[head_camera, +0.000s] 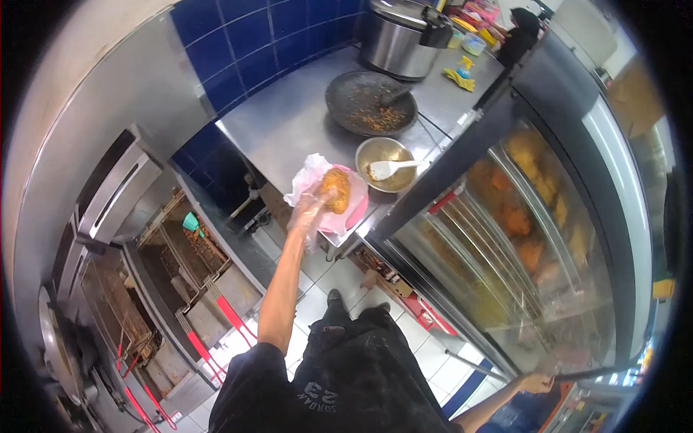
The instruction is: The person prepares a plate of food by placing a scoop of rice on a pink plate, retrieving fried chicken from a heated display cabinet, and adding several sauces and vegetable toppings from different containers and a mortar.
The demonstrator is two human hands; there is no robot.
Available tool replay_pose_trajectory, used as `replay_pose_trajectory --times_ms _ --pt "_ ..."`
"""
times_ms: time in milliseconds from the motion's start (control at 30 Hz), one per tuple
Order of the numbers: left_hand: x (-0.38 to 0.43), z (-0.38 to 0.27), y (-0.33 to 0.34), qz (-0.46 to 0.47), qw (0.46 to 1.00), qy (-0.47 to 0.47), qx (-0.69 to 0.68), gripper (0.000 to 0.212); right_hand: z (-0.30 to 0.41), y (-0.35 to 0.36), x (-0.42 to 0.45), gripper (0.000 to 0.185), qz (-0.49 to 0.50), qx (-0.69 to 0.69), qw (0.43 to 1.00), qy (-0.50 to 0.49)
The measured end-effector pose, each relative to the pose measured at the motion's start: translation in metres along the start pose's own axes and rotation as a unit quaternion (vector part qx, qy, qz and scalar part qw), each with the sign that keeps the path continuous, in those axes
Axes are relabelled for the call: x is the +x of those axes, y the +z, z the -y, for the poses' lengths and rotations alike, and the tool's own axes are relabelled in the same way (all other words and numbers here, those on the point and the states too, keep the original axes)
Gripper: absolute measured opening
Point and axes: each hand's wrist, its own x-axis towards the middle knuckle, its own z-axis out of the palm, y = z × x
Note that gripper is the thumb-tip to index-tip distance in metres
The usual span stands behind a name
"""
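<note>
My left hand point(309, 207), in a clear plastic glove, grips a golden fried chicken piece point(335, 190). The piece is at a pink plate point(357, 212) lined with white paper point(309, 168), near the corner of a steel counter point(270, 127). Low on the right, my right hand point(535, 383) is closed around the dark edge or handle bar point(584, 373) of a glass-fronted display warmer point(563, 303). Through its glass, several fried pieces point(514, 216) show blurred on a rack. Whether the chicken touches the paper is hidden from above.
Behind the plate are a metal bowl point(399, 185) with a white rice paddle point(387, 170), a stone mortar point(352, 103) with chili residue, and a steel rice cooker point(398, 46). Deep fryers point(178, 270) with red-handled baskets point(233, 311) stand left. Another person point(520, 35) is far right.
</note>
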Motion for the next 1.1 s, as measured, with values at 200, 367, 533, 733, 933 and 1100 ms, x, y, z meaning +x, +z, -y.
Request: replay_pose_trajectory --times_ms 200,367,533,733,933,1100 --pt "-0.003 -0.008 -0.007 -0.035 0.994 0.030 0.100 0.061 0.032 0.008 -0.031 0.035 -0.015 0.063 0.994 -0.085" --pt "0.010 0.006 -0.014 0.012 0.998 0.051 0.035 0.060 0.080 -0.004 -0.055 0.030 0.040 0.184 0.982 -0.011" --pt "0.017 0.007 -0.011 0.011 1.000 0.013 -0.012 0.060 0.103 -0.010 -0.065 0.026 0.046 0.228 0.973 0.008" --pt "0.019 0.011 -0.011 -0.009 0.999 0.020 0.042 0.064 0.128 -0.010 -0.110 0.022 0.070 0.207 0.975 -0.024" --pt "0.025 0.016 -0.013 -0.028 0.996 0.011 0.083 0.064 0.199 -0.024 -0.195 0.016 0.141 0.184 0.958 -0.171" --pt "0.016 0.021 -0.009 -0.024 0.999 0.030 -0.011 0.055 0.244 -0.033 -0.267 0.013 0.311 0.306 0.867 -0.241"
